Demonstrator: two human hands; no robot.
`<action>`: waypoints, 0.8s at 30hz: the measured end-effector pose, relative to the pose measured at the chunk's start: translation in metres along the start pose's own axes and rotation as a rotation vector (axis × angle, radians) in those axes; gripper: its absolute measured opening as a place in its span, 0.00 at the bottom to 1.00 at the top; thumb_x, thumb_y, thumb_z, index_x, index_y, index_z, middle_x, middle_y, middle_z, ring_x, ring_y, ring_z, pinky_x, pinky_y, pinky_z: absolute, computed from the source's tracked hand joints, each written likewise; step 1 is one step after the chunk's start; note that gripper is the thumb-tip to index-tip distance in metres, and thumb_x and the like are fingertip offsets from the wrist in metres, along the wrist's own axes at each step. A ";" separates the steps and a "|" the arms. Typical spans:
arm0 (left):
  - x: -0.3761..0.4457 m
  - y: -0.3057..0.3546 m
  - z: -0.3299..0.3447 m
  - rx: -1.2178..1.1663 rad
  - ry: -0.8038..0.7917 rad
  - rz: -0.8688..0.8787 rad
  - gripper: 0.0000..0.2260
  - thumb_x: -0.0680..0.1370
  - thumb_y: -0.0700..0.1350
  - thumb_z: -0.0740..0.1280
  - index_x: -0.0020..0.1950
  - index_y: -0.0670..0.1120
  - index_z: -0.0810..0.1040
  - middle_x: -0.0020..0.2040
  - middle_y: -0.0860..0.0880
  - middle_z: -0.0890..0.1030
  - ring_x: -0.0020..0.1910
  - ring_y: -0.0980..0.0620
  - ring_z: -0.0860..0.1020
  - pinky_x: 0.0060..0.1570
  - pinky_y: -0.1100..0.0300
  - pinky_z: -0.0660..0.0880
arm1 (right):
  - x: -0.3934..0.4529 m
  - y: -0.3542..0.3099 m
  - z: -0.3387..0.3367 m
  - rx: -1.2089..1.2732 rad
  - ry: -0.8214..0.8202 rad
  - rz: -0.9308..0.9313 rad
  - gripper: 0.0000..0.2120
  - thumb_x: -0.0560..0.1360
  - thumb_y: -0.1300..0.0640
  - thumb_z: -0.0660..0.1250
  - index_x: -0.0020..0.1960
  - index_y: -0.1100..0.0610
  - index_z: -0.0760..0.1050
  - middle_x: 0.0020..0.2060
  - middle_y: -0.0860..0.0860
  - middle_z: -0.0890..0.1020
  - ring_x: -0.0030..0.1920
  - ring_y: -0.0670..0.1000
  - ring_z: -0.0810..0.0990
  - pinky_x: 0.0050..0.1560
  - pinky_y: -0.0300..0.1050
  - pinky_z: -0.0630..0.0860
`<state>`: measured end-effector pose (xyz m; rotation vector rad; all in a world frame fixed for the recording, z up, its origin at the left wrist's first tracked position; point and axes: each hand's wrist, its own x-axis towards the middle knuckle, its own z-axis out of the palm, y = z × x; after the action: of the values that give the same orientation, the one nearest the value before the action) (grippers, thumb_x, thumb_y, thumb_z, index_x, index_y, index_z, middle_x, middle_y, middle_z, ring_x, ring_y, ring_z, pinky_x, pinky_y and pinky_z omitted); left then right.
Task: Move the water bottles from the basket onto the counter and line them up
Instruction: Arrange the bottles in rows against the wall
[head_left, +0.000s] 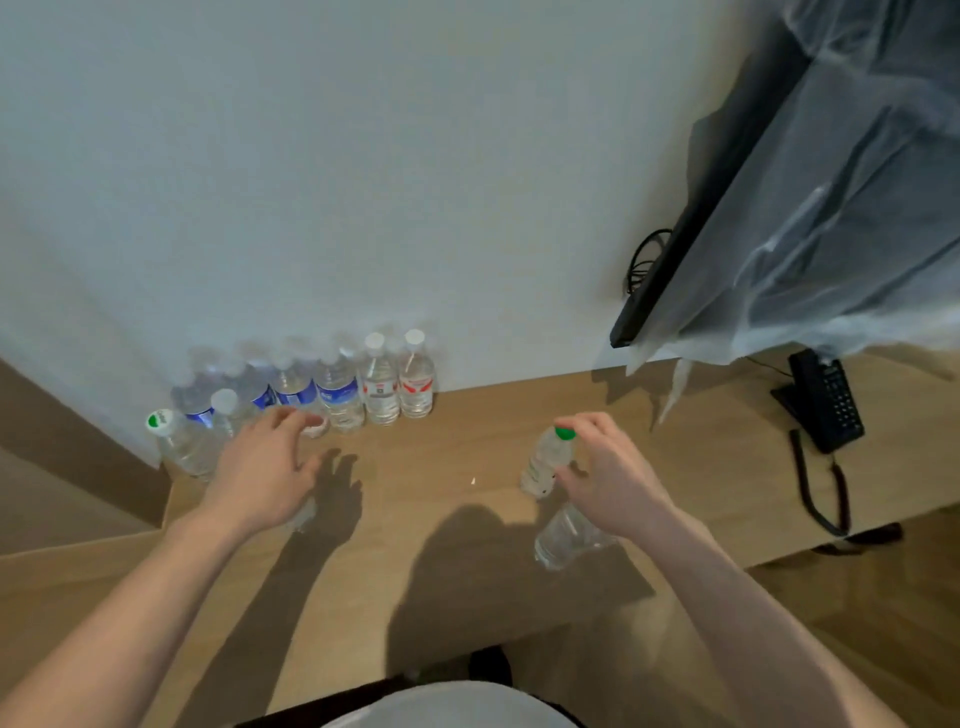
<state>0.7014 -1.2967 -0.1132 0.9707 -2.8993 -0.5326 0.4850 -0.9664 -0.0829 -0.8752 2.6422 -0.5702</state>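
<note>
The green-capped water bottle, gripped near its neck by the right hand over the tabletop, may topple if released tilted, while the left hand, fingers loosely spread, could knock the row of bottles by the wall.

Counter: light wood-grain surface, smooth, matt with faint sheen. Water bottles against the wall: clear thin plastic, glossy, with paper or film labels in blue and red, and matt white caps. Green-capped bottle: same clear plastic, cap smooth. Wall: painted, flat matt. Screen: black frame, draped in thin, translucent, wrinkled plastic sheet. Telephone: black matt plastic, coiled cord.
</note>
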 end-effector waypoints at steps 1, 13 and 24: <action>0.001 -0.007 0.003 0.054 -0.002 -0.059 0.21 0.80 0.52 0.70 0.72 0.51 0.76 0.72 0.45 0.74 0.69 0.40 0.73 0.68 0.41 0.72 | 0.009 0.007 -0.002 -0.050 -0.031 -0.002 0.29 0.81 0.52 0.71 0.79 0.49 0.68 0.74 0.46 0.69 0.71 0.51 0.73 0.73 0.51 0.71; -0.030 -0.018 0.031 -0.068 0.051 -0.321 0.18 0.78 0.40 0.72 0.67 0.48 0.77 0.63 0.47 0.75 0.58 0.44 0.77 0.60 0.49 0.75 | 0.086 0.028 0.025 -0.209 -0.248 -0.054 0.16 0.79 0.59 0.73 0.65 0.49 0.79 0.64 0.51 0.74 0.58 0.52 0.80 0.64 0.48 0.79; 0.002 -0.025 0.011 -0.090 0.096 -0.236 0.14 0.79 0.45 0.73 0.64 0.51 0.78 0.55 0.53 0.76 0.52 0.51 0.76 0.57 0.54 0.74 | 0.111 -0.066 0.038 -0.099 -0.245 -0.189 0.12 0.77 0.62 0.70 0.53 0.45 0.82 0.58 0.50 0.77 0.59 0.53 0.79 0.58 0.45 0.74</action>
<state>0.7128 -1.3126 -0.1317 1.2950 -2.6680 -0.6045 0.4482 -1.0941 -0.1033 -1.1546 2.3995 -0.3513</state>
